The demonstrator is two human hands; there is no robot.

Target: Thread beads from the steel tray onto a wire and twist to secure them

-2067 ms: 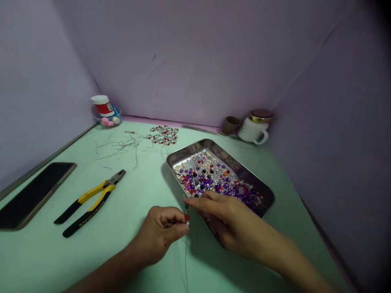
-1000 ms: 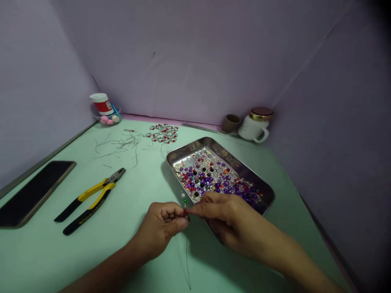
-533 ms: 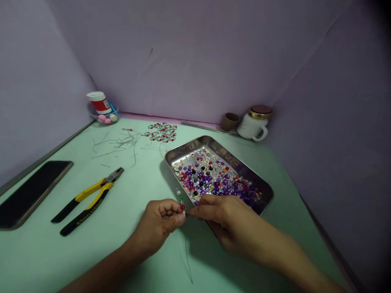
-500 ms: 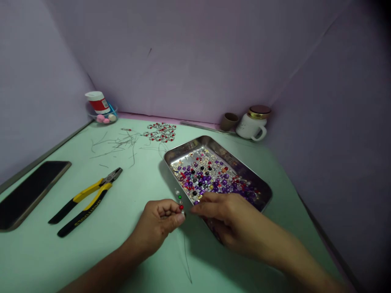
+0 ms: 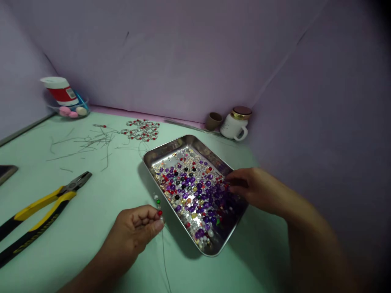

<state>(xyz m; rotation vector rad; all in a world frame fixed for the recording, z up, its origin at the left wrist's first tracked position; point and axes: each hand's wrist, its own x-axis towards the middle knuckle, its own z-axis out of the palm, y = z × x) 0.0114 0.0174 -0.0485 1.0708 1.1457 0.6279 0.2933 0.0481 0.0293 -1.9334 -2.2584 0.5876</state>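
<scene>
A short wire (image 5: 164,256) strung with beads stands near-upright at a worker's fingertips, just left of a metal tray (image 5: 212,155). A clear bead (image 5: 156,196) tops it, with a green bead (image 5: 158,202) and a red bead (image 5: 160,213) below, while the bare tail of the wire trails down over the pale green table (image 5: 114,191). The left hand (image 5: 139,228) pinches the wire between thumb and forefinger, right by the red bead. The right hand (image 5: 256,189) reaches over the tray's far-right side, fingers bent and fingertips down among the loose beads (image 5: 198,189); whether they grip one cannot be told.

A light but firm pinch close under the beads would likely serve best, with the tip of the wire left free and pointing up so nothing slides off. The small, round beads probably roll easily, so picking one at a time with the fingertips looks wiser than scooping.

Left of the tray lie pliers (image 5: 71,187); farther back are wire scraps (image 5: 97,140) and a red-beaded chain (image 5: 145,131). A brown cup (image 5: 214,121) and a lidded mug (image 5: 233,127) sit by the back wall.
</scene>
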